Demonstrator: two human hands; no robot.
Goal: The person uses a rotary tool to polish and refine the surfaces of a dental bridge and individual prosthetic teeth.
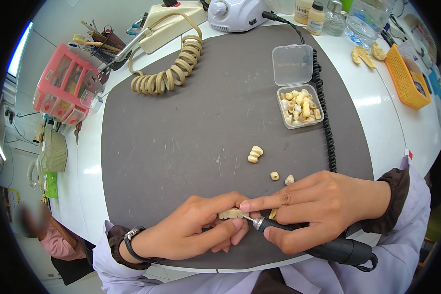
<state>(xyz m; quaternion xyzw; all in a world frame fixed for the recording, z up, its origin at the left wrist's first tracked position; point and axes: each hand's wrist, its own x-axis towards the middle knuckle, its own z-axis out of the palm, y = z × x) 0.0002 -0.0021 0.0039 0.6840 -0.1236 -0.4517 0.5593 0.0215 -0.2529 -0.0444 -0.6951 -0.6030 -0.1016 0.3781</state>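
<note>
Low at the centre, my left hand [201, 230] pinches a cream, scalloped row of dental teeth [230, 213] between its fingers. My right hand [308, 206] grips a black rotary handpiece [333, 249], its silver nose [257, 222] and thin bit meeting the piece. My right index fingertip rests by the top of the piece. A yellowish object [272, 214] shows partly under my right fingers. Just beyond lie two small loose tooth pieces [274, 176] [289, 180] and a joined cream group [255, 154]. An open clear box [282, 119] holds several tooth pieces.
A grey mat [181, 132] covers the white desk [85, 186]. Around it are two coiled cords [166, 78] [330, 147], a white control unit [232, 14], a pink drawer box [59, 83], bottles [316, 22] and an orange basket [402, 83]. A person in pink [63, 242] sits at left.
</note>
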